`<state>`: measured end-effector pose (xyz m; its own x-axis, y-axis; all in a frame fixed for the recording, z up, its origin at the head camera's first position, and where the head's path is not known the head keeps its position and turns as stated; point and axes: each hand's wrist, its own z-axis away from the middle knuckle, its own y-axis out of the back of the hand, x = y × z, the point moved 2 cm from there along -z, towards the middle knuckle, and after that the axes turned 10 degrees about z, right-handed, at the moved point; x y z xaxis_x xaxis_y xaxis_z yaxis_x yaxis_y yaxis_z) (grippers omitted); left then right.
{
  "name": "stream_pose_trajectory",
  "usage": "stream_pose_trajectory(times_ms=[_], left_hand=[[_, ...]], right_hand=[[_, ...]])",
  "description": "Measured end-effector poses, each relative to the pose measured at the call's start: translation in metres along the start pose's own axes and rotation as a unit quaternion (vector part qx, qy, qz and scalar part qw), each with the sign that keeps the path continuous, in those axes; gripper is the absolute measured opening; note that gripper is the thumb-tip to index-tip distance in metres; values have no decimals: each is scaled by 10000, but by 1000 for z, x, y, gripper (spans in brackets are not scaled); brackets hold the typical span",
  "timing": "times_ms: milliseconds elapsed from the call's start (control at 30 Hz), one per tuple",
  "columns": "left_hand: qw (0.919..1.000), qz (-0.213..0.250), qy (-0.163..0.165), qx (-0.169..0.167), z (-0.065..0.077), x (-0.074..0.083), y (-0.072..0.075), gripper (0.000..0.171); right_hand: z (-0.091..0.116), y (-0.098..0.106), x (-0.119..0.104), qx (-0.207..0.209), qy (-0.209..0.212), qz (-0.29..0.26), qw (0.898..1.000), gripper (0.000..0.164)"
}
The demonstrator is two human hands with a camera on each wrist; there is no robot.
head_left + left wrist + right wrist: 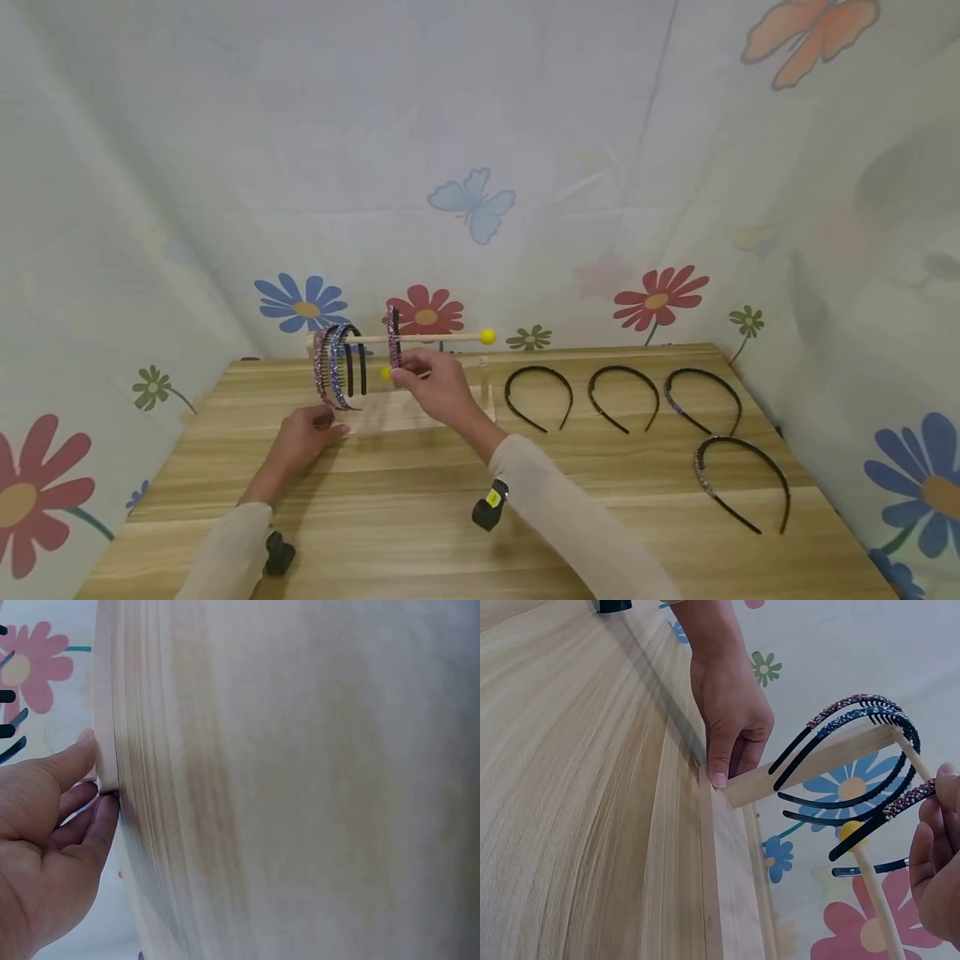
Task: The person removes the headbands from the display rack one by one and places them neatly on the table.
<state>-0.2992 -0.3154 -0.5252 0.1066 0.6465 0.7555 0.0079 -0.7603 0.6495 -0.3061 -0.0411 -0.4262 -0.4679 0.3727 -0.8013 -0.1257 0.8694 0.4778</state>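
A wooden rack (397,414) with a horizontal rod (446,338) ending in a yellow ball stands at the table's back left. My left hand (302,440) grips the left front corner of its base, thumb on top, as the right wrist view shows. Between thumb and fingers, my right hand (438,385) pinches a black headband (392,329) with pink glitter, which straddles the rod near its middle. Farther left, a blue-glitter headband (337,362) and a pink-glitter headband (320,367) hang side by side on the rod. A second yellow ball (853,834) tips a lower rod.
Right of the rack lie several black headbands on the wood-grain table (420,517): a left one (538,368), a middle one (624,368), a right one (705,372) and a front one (701,467). Behind hangs a floral cloth (562,250).
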Motion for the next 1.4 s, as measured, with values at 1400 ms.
stream_pose_trajectory(times_ms=[1400], left_hand=[[9997, -192, -137, 43, 0, -3, 0, 32]], right_hand=[[6, 62, -14, 489, 454, 235, 9975, 17]])
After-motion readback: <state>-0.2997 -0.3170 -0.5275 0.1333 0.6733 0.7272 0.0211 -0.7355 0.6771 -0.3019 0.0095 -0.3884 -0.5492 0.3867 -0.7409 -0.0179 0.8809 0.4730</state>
